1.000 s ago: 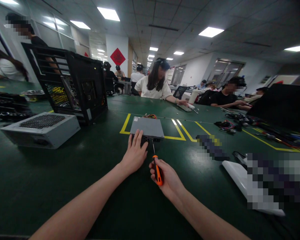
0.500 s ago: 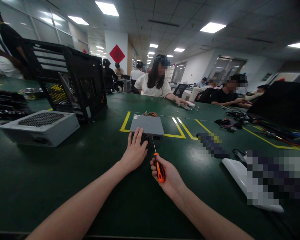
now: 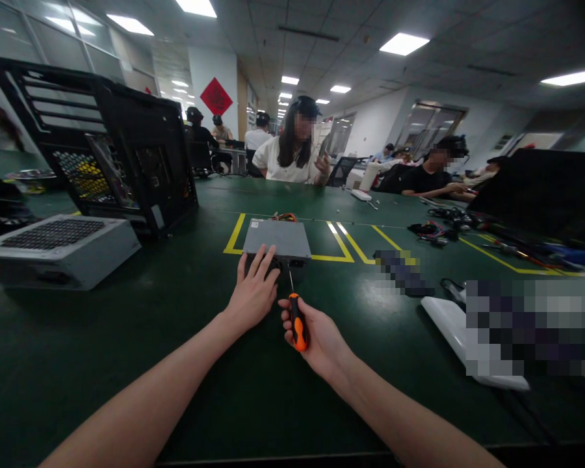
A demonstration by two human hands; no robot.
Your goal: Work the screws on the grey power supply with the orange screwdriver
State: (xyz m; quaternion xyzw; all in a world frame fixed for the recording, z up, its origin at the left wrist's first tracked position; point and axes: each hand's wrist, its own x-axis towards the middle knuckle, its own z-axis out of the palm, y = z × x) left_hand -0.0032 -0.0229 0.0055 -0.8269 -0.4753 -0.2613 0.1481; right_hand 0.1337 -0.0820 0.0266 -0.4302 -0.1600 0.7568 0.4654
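Observation:
A grey computer power supply lies on the green table in front of me, its coloured wires bunched at the far side. The fingers of my left hand are spread, with fingertips over its near edge and the thumb by its front face. My right hand is closed round the orange and black handle of a screwdriver. The screwdriver's thin shaft points up and away, its tip at the front face of the power supply. Whether the tip sits in a screw is too small to tell.
To the left stand a second power supply and an open black computer case. On the right lie a blurred dark object, a white flat object and tangled cables. A person sits across the table.
My view has shifted slightly to the right, so everything appears further left. My hands keep their places at the power supply. The person opposite has raised a hand from the table.

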